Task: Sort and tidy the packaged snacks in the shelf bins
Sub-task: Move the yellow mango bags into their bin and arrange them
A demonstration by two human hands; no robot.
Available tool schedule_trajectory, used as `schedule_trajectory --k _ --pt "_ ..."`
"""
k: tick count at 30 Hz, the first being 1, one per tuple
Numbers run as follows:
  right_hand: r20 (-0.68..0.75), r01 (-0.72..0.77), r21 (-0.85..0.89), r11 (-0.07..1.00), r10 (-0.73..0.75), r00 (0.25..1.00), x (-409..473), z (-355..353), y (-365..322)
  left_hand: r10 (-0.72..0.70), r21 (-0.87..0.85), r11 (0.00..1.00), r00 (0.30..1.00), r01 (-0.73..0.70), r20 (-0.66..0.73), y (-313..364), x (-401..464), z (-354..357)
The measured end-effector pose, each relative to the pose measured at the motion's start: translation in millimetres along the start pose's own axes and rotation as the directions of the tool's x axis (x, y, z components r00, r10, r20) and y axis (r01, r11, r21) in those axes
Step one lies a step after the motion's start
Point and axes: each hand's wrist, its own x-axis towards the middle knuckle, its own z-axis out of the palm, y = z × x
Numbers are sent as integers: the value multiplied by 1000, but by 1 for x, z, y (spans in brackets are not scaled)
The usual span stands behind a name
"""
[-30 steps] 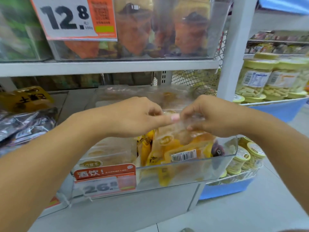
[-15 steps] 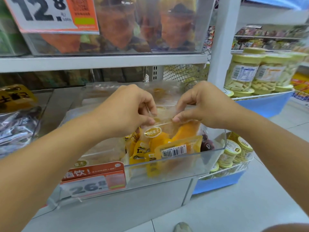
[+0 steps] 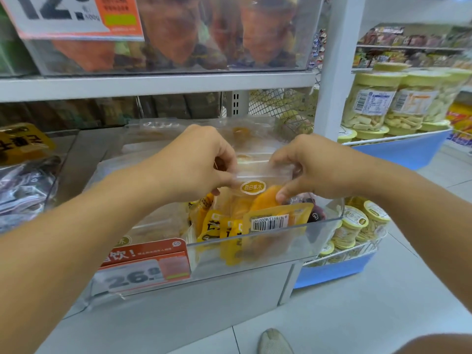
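A clear snack bag (image 3: 255, 190) with orange dried fruit and a yellow oval logo stands upright in the clear plastic bin (image 3: 281, 249) on the lower shelf. My left hand (image 3: 194, 164) pinches its top left corner. At the top right corner, my right hand (image 3: 306, 167) pinches it too. In front of the bag lie several yellow packets (image 3: 222, 228), one showing a barcode (image 3: 269, 222). Pale clear bags (image 3: 163, 226) fill the bin's left part.
An orange price tag (image 3: 143, 267) reading 26 hangs on the bin's front. Above, another clear bin (image 3: 178, 34) holds orange-brown snacks. Dark packets (image 3: 23, 190) lie at left. Jars with yellow lids (image 3: 383, 100) stand on blue racks at right. A shoe (image 3: 274, 341) shows on the floor.
Both hands have spread apart along the bag's top edge and lowered it a little into the bin. The camera has shifted closer and slightly down.
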Motion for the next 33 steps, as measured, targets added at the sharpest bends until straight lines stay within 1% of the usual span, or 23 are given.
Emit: schedule_trajectory --k 2,4,5,8,10,11,13,15,16,17,19,20,21,22,23,24,25,27,29,30,31,32,33 --pt "-80 8 131 991 3 997 3 1 1 -36 -47 998 999 34 -35 0 1 2" --pt "-134 6 236 972 26 991 6 4 -3 -71 -96 993 997 72 17 4 1 2" --pt "-157 20 204 979 12 987 8 6 -6 -59 -54 997 997 62 53 6 0 2" --pt "-269 58 -40 998 -67 961 4 1 -20 29 256 966 996 -49 82 5 -1 1" --pt "-330 80 -40 996 -89 940 -8 -16 -30 71 284 955 997 -81 44 1 1 2" --pt "-292 96 -22 995 -98 951 -15 -24 -34 81 267 960 996 -87 33 -2 3 1" --pt "-60 95 -59 994 -98 993 -22 -22 -38 64 226 972 997 -69 30 -3 4 1" --pt "186 78 -114 990 -55 981 -21 -6 -36 42 186 981 998 -49 46 -3 4 1" --pt "229 90 -108 990 -63 971 -19 -1 -32 34 168 985 998 -42 52 -2 5 2" --pt "205 107 -77 991 -89 975 -18 -1 -27 32 161 986 998 -39 50 -3 5 2" --pt "-20 89 15 996 -89 996 -19 -12 -14 26 135 990 998 -33 55 -4 7 1" --pt "-158 62 109 992 -44 986 -22 -17 -7 17 101 995 997 -25 77 -4 7 0" --pt "-269 42 262 964 31 963 -23 -20 0 13 74 997 995 -21 103 -5 8 -2" --pt "-349 43 419 907 117 930 -25 -18 5 11 60 998 991 -20 132 -6 8 -4" --pt "-433 71 506 860 182 883 -25 -15 8 11 59 998 988 -21 151 -7 7 -5" --pt "-540 129 490 862 184 821 -25 -12 11 10 69 997 987 -21 162 -9 7 -7" --pt "-653 192 401 896 133 746 -25 -11 12 5 87 996 985 -20 173 -10 7 -9" --pt "-822 276 110 955 -68 565 -31 -12 9 -18 123 992 982 -5 186 -13 7 -12" --pt "-855 312 -231 922 -345 387 -38 -10 2 -65 100 994 976 45 206 -18 6 -16" --pt "-805 343 -372 863 -484 344 -42 -3 0 -82 41 996 972 74 222 -20 6 -16" --pt "-725 396 -453 799 -588 358 -44 7 1 -89 -48 994 968 103 232 -21 6 -16" --pt "-641 458 -460 761 -641 422 -44 18 4 -100 -138 981 968 134 231 -21 5 -15" --pt "-563 508 -411 757 -649 511 -43 27 8 -127 -208 962 967 175 221 -23 6 -14"
